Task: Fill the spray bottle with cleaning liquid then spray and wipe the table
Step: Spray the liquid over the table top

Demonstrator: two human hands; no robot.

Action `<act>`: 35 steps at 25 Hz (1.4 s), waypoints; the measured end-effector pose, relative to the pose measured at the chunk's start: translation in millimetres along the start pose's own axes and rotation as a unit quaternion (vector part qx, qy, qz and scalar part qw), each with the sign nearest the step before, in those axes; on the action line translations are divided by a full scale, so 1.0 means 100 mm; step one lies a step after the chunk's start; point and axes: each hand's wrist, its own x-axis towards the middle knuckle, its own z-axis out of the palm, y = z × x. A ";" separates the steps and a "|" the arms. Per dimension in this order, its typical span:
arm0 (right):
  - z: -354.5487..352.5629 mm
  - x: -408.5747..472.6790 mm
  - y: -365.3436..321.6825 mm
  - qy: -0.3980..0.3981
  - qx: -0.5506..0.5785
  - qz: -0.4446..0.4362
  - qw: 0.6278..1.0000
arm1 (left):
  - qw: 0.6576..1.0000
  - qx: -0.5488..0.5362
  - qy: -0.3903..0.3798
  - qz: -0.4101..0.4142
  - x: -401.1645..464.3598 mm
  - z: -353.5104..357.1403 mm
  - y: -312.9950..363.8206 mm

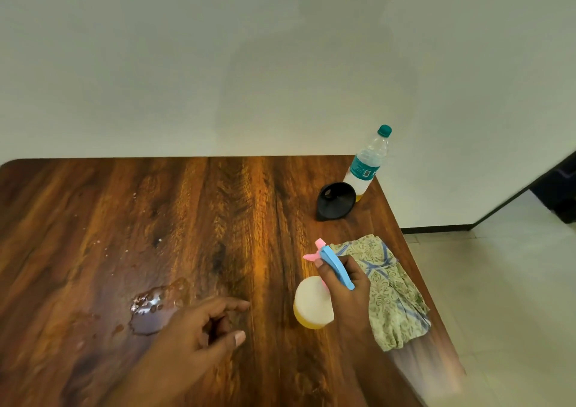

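My right hand grips the neck of a small spray bottle with a blue and pink trigger head; yellow liquid shows at its base, and a finger lies on the pink trigger. The nozzle points left over the wooden table. My left hand hovers low over the table with relaxed, spread fingers, holding nothing. Just left of it lies a wet puddle, with small droplets scattered further back. A green patterned cloth lies crumpled by the table's right edge, behind my right hand.
At the back right corner stands a clear plastic bottle with a teal cap and a little yellow liquid at the bottom. A black funnel lies on its side beside it. A wall runs behind the table; tiled floor lies to the right.
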 end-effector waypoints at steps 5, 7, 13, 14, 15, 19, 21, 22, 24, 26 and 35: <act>0.05 -0.02 0.15 0.003 -0.038 -0.001 0.999 | 1.000 0.010 0.015 -0.004 -0.04 -0.07 -0.02; 0.08 -0.03 0.17 0.028 -0.064 -0.004 0.998 | 1.000 0.010 0.014 -0.015 -0.07 -0.16 -0.10; 0.06 -0.06 0.17 0.070 -0.134 -0.030 0.988 | 0.999 0.014 -0.027 -0.018 -0.10 -0.39 -0.37; 0.05 -0.07 0.16 0.067 -0.157 -0.034 0.985 | 0.999 0.009 -0.034 -0.015 -0.11 -0.41 -0.40; 0.04 -0.08 0.16 0.064 -0.181 -0.039 0.981 | 0.999 0.004 -0.043 -0.010 -0.12 -0.43 -0.43; -0.04 -0.15 0.11 0.070 -0.262 -0.071 0.960 | 0.998 -0.017 -0.064 -0.004 -0.17 -0.57 -0.55; -0.05 -0.19 0.09 0.081 -0.297 -0.076 0.948 | 0.997 -0.019 -0.079 -0.013 -0.22 -0.67 -0.62; -0.07 -0.18 0.09 0.077 -0.309 -0.078 0.945 | 0.997 -0.024 -0.077 -0.017 -0.23 -0.68 -0.63; -0.06 -0.18 0.12 0.075 -0.334 -0.078 0.936 | 0.996 -0.036 -0.084 -0.013 -0.25 -0.72 -0.66; -0.04 -0.19 0.14 0.084 -0.359 -0.088 0.925 | 0.995 -0.033 -0.093 -0.013 -0.25 -0.74 -0.69; 0.15 0.26 -0.04 0.081 -0.383 -0.102 0.914 | 0.992 -0.029 -0.122 -0.024 -0.26 -0.62 -0.68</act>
